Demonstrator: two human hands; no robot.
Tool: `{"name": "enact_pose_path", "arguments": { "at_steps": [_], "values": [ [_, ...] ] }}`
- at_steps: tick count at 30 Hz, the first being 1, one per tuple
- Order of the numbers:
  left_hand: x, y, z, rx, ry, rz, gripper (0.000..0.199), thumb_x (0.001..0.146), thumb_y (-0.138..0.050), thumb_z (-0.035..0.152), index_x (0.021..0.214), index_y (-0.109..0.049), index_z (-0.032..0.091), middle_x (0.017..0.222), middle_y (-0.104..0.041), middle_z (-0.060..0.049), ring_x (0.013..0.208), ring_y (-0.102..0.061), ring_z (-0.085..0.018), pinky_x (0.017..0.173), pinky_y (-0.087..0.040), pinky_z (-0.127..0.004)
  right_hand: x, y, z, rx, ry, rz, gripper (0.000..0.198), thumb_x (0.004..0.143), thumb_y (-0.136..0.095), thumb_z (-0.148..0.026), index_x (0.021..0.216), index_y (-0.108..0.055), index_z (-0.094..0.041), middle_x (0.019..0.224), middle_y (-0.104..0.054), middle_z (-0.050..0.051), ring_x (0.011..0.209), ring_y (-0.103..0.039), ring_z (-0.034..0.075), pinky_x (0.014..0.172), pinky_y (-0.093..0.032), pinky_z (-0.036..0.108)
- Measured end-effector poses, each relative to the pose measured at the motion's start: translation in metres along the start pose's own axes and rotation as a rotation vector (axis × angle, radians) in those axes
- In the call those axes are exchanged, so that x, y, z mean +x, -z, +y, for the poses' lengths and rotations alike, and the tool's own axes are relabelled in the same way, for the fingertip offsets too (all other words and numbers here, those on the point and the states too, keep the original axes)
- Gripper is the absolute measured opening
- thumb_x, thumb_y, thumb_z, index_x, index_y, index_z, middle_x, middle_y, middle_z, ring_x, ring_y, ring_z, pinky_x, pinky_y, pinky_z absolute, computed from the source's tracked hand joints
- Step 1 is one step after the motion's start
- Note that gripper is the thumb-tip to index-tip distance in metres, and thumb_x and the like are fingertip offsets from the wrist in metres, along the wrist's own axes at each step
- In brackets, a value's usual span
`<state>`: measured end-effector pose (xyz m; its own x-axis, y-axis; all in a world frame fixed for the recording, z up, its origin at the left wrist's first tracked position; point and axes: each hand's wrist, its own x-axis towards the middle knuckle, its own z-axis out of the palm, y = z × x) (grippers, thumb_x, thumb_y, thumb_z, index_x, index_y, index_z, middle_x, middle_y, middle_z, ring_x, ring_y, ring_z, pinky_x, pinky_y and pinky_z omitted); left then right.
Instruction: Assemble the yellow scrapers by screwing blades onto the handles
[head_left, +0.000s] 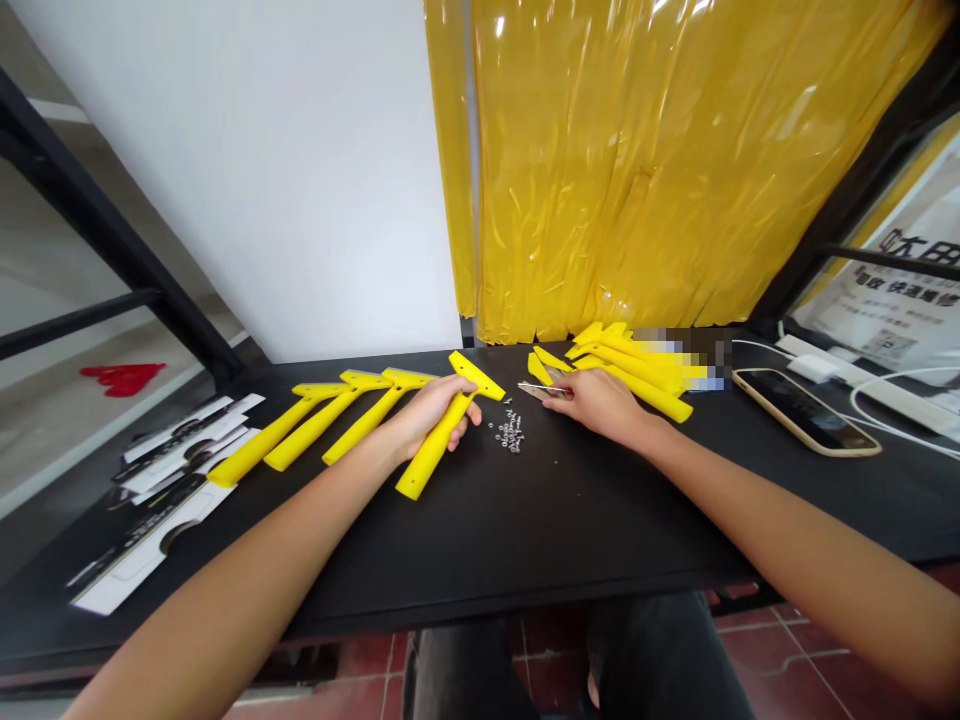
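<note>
My left hand (442, 405) is closed around a yellow scraper (431, 450), its wide head tilted up and to the right. My right hand (600, 400) pinches a thin, flat metal blade (534, 390) by its right end, just right of the scraper head and apart from it. Between the hands, a small heap of screws and nuts (512, 435) lies on the black table. Close behind my right fingers are loose yellow head pieces (547, 362). To the left, several yellow scrapers (364, 420) lie side by side.
More yellow scrapers (645, 385) are piled at the back right. A phone (806, 412) and white cables lie farther right. White and black cardboard sleeves (154, 545) lie at the left. A white panel (300, 180) and yellow plastic curtain (600, 180) stand behind the table.
</note>
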<state>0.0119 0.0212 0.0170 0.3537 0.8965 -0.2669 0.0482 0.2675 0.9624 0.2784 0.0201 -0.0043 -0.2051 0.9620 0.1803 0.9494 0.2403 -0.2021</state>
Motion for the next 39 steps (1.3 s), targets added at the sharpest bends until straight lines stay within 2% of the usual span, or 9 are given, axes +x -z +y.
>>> {"name": "enact_pose_path", "arguments": {
  "at_steps": [7, 10, 17, 20, 24, 27, 31, 35, 39],
  "values": [
    [0.004, 0.004, -0.005, 0.055, -0.057, -0.084, 0.021, 0.087, -0.060, 0.038, 0.094, -0.052, 0.020, 0.067, -0.069, -0.005, 0.033, -0.047, -0.012, 0.030, -0.038, -0.024, 0.014, 0.001, -0.001, 0.186, -0.071, -0.043, 0.008, 0.071, -0.066, -0.027, 0.070, -0.068, -0.020, 0.072, -0.068, 0.005, 0.069, -0.063, 0.021, 0.061, -0.039, 0.029],
    [0.005, 0.004, -0.006, 0.076, -0.071, -0.127, 0.021, 0.087, -0.060, 0.038, 0.095, -0.052, 0.020, 0.070, -0.071, -0.006, 0.032, -0.047, -0.012, 0.029, -0.037, -0.025, 0.017, 0.005, 0.001, 0.303, -0.040, -0.045, 0.010, 0.074, -0.063, -0.026, 0.066, -0.061, -0.020, 0.065, -0.064, 0.001, 0.062, -0.059, 0.016, 0.057, -0.038, 0.026],
    [0.003, 0.000, -0.007, 0.068, -0.107, -0.186, 0.019, 0.088, -0.059, 0.035, 0.097, -0.054, 0.018, 0.073, -0.072, -0.006, 0.031, -0.049, -0.012, 0.028, -0.038, -0.025, 0.012, 0.023, -0.024, 0.772, 0.171, 0.091, 0.019, 0.088, -0.055, -0.031, 0.074, -0.047, -0.022, 0.085, -0.071, 0.003, 0.060, -0.050, 0.012, 0.057, -0.039, 0.026],
    [-0.002, -0.006, -0.006, 0.063, -0.104, -0.215, 0.020, 0.088, -0.058, 0.034, 0.098, -0.056, 0.017, 0.073, -0.072, -0.007, 0.031, -0.049, -0.013, 0.028, -0.038, -0.025, 0.005, 0.018, -0.036, 0.799, 0.227, 0.170, 0.026, 0.087, -0.063, -0.039, 0.074, -0.050, -0.021, 0.071, -0.059, -0.001, 0.063, -0.047, 0.013, 0.062, -0.039, 0.028],
    [-0.012, -0.018, -0.004, 0.057, -0.106, -0.269, 0.022, 0.088, -0.058, 0.034, 0.099, -0.058, 0.015, 0.071, -0.072, -0.007, 0.031, -0.051, -0.012, 0.028, -0.038, -0.024, -0.004, 0.007, -0.045, 0.896, 0.262, 0.185, 0.018, 0.091, -0.061, -0.038, 0.098, -0.058, -0.021, 0.079, -0.057, -0.002, 0.070, -0.050, 0.015, 0.066, -0.040, 0.029],
    [-0.018, -0.024, -0.003, 0.050, -0.108, -0.280, 0.023, 0.088, -0.057, 0.033, 0.102, -0.060, 0.014, 0.071, -0.072, -0.006, 0.030, -0.050, -0.011, 0.028, -0.036, -0.022, -0.010, 0.004, -0.049, 1.034, 0.203, 0.162, 0.032, 0.089, -0.064, -0.036, 0.117, -0.057, -0.021, 0.078, -0.059, -0.002, 0.071, -0.053, 0.015, 0.068, -0.041, 0.029],
    [-0.021, -0.026, -0.002, 0.056, -0.118, -0.256, 0.018, 0.087, -0.056, 0.030, 0.095, -0.060, 0.014, 0.070, -0.070, -0.005, 0.030, -0.049, -0.010, 0.028, -0.035, -0.022, -0.016, 0.006, -0.054, 1.135, 0.086, 0.105, 0.021, 0.086, -0.068, -0.040, 0.092, -0.068, -0.020, 0.083, -0.065, 0.001, 0.076, -0.055, 0.015, 0.071, -0.042, 0.029],
    [-0.022, -0.027, -0.001, 0.073, -0.135, -0.242, 0.016, 0.088, -0.057, 0.030, 0.087, -0.059, 0.014, 0.070, -0.070, -0.006, 0.030, -0.048, -0.010, 0.028, -0.034, -0.023, -0.021, 0.011, -0.055, 1.205, -0.064, -0.029, 0.020, 0.084, -0.068, -0.041, 0.088, -0.072, -0.021, 0.072, -0.055, -0.003, 0.058, -0.039, 0.010, 0.051, -0.027, 0.026],
    [-0.024, -0.028, -0.001, 0.100, -0.139, -0.248, 0.018, 0.089, -0.055, 0.029, 0.091, -0.061, 0.013, 0.069, -0.069, -0.005, 0.030, -0.048, -0.010, 0.028, -0.034, -0.023, -0.022, 0.012, -0.056, 1.269, -0.126, -0.109, 0.031, 0.078, -0.073, -0.044, 0.099, -0.073, -0.021, 0.070, -0.053, -0.003, 0.052, -0.029, 0.008, 0.047, -0.017, 0.027]
  ]
}}
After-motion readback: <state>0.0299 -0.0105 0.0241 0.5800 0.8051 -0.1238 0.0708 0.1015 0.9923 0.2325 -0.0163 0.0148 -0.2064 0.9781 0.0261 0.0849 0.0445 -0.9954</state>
